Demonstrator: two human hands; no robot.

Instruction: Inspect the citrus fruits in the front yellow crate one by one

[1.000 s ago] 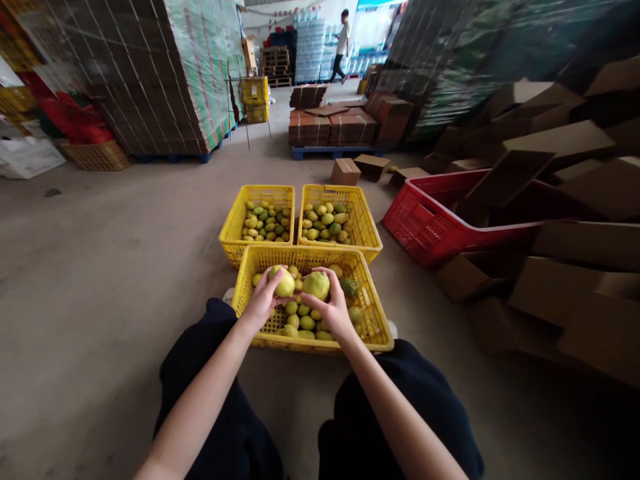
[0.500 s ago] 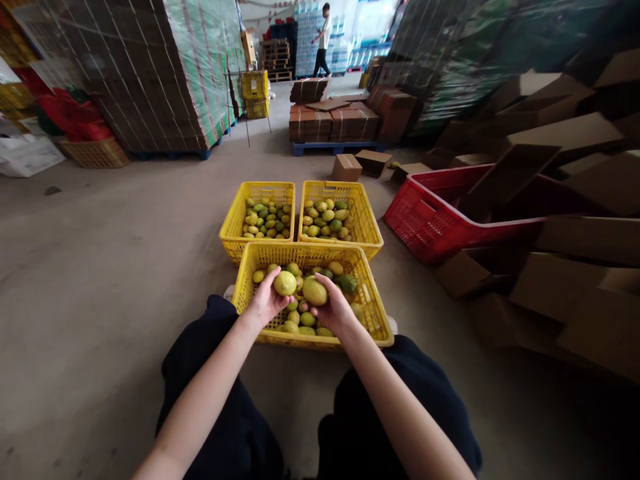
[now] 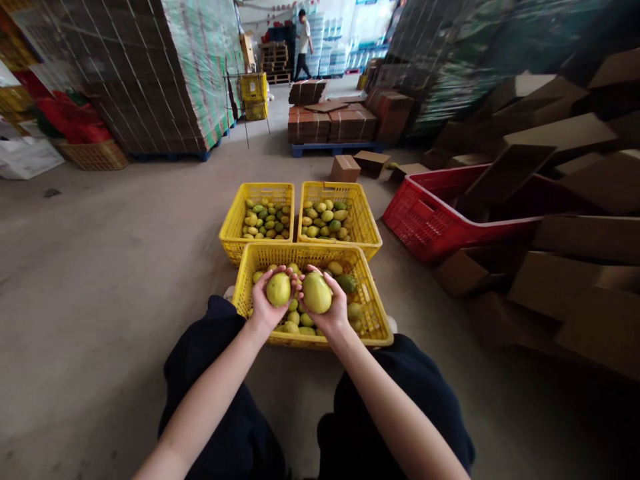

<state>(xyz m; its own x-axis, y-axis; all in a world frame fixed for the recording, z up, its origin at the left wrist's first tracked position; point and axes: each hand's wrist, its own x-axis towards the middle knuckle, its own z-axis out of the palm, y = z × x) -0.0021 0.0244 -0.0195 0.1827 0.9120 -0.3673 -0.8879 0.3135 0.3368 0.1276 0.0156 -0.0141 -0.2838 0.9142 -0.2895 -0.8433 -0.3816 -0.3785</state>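
Over the near yellow crate (image 3: pixel 377 313), my left hand (image 3: pixel 261 303) cups a round yellow-green fruit (image 3: pixel 278 289). Close beside it, my right hand (image 3: pixel 337 308) holds a larger yellow-green fruit (image 3: pixel 317 293), with the palm turned up beneath it. The fingertips of both hands nearly meet between the two fruits. Several more yellow and green fruits lie in the near crate, partly hidden by my hands; a darker green one (image 3: pixel 347 283) rests to the right.
Two yellow crates (image 3: pixel 230 217) (image 3: pixel 369 220) of similar fruit stand just beyond. At right are a red crate (image 3: pixel 425 223) and piled cardboard boxes (image 3: pixel 555 280). Bundled cardboard (image 3: pixel 353 125) sits on a blue pallet further off. A person (image 3: pixel 303 45) walks in the background.
Both hands have turned, palms more upward, rolling the fruits; the right-hand fruit now stands more upright. The person in the background has moved left.
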